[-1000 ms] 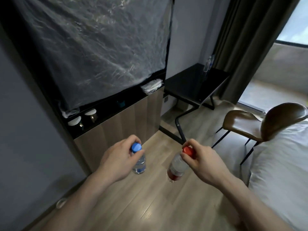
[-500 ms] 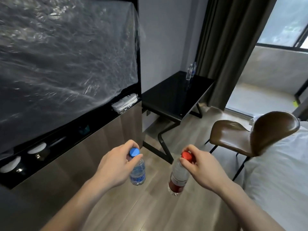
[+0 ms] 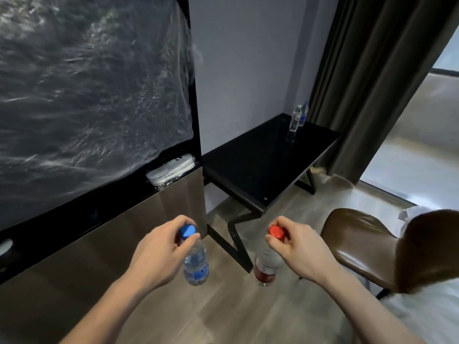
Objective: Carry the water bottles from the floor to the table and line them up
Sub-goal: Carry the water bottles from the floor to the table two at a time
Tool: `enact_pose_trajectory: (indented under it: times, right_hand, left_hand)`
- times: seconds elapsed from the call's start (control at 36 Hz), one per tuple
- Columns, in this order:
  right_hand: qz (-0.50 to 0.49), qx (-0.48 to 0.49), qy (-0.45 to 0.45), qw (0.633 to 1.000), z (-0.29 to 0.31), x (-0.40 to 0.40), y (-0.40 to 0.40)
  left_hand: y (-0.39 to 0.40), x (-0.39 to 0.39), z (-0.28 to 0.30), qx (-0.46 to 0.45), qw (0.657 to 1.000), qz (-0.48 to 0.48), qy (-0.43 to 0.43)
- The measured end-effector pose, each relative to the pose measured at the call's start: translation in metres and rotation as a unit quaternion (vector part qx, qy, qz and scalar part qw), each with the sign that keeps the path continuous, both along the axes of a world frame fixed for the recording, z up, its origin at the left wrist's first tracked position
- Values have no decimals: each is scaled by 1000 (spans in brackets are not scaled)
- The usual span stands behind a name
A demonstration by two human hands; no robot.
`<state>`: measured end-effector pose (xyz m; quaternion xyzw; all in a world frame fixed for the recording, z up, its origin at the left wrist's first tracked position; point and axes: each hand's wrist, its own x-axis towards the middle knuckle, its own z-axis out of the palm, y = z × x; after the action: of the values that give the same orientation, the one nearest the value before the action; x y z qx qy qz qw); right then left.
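Two bottles hang from the hands, and over the last second the black worktop (image 3: 268,160) has drawn nearer and grown in the view, while the low cabinet on the left has slid back; the person appears to be walking toward it. That puts the task in its carrying stretch: both bottles are off the floor, neither yet set down.

Left hand (image 3: 159,252) has its fingers (image 3: 192,238) clamped on the neck of the blue-capped bottle (image 3: 196,264), which hangs nearly upright below the palm. Right hand (image 3: 295,249) pinches the red-capped bottle (image 3: 267,265) the same way, just under its cap, and this one tilts a little inward. Both forearms reach forward at about the same height, hands well apart, bottles clear of the wooden floor.

At the far end of the worktop two more bottles (image 3: 298,116) already stand close together by the curtain (image 3: 367,83). Judging by that, the carried pair should join them in the row. A brown chair (image 3: 360,244) sits to the right of the path
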<state>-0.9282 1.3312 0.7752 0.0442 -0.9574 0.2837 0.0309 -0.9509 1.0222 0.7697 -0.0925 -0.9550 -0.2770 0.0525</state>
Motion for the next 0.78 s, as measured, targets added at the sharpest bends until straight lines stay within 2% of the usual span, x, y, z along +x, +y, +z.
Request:
enact_pose_trajectory:
  times: [0.33,0.5,0.78]
  right_hand:
    - [-38,-8,-17,999,-8,-139,80]
    - [-90,-8,-1,996,-10,-200,125]
    - [-129,-26,-15,991,-19,-282,220]
  left_hand:
    - [87,-163,-19,-11,998,-53,-16]
    - [139,-261,-16,-19,995,-102,-11]
    - [242,-363,-22,-7,990,-135,-28]
